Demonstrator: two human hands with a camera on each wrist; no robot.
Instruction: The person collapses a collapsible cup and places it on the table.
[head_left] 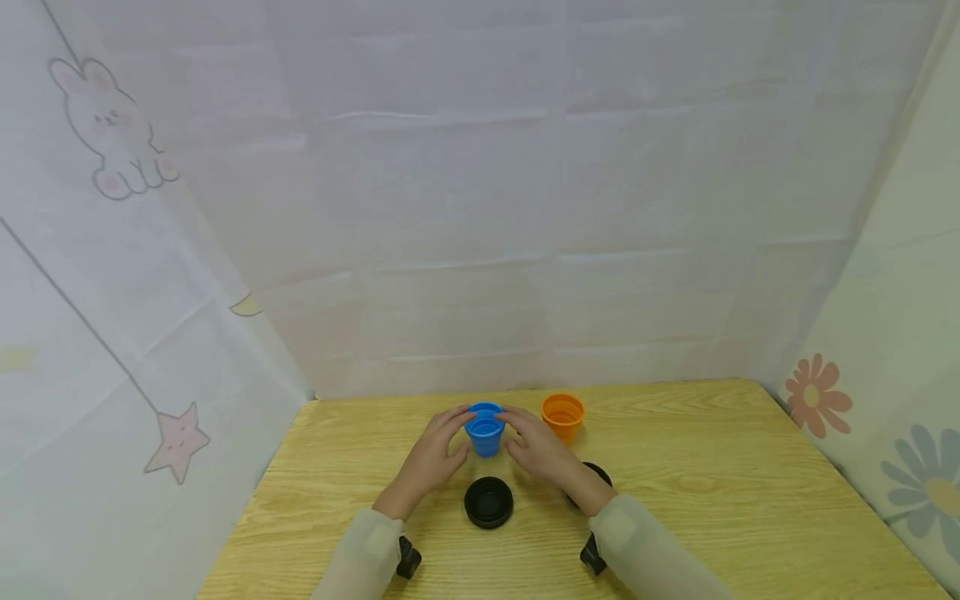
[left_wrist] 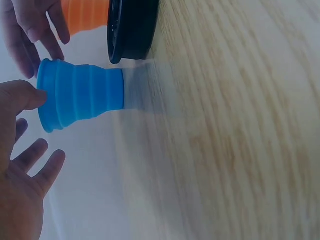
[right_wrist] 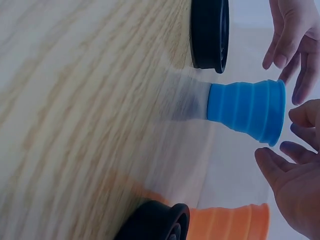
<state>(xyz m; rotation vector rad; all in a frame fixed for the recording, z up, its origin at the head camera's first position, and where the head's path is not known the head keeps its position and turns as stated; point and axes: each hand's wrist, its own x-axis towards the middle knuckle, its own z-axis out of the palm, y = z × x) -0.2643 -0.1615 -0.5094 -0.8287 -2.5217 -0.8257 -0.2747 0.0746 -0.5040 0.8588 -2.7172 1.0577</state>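
A blue ribbed collapsible cup (head_left: 486, 442) stands upright on the wooden table, between both hands. My left hand (head_left: 430, 458) is at its left side, with fingers extended and spread near the rim. On the other side, my right hand (head_left: 538, 445) reaches toward the same rim with loosely bent fingers. In the left wrist view the left thumb (left_wrist: 31, 96) overlaps the rim of the cup; whether it touches I cannot tell. Neither hand is wrapped around the cup. An orange ribbed cup (head_left: 564, 415) stands just right of the blue one, beyond the right hand.
One round black lid-like piece (head_left: 489, 502) lies in front of the blue cup. Another black round piece (head_left: 598, 472) is partly hidden under the right forearm. Light printed cloth (head_left: 525, 208) hangs behind the table (head_left: 712, 467) and along its sides.
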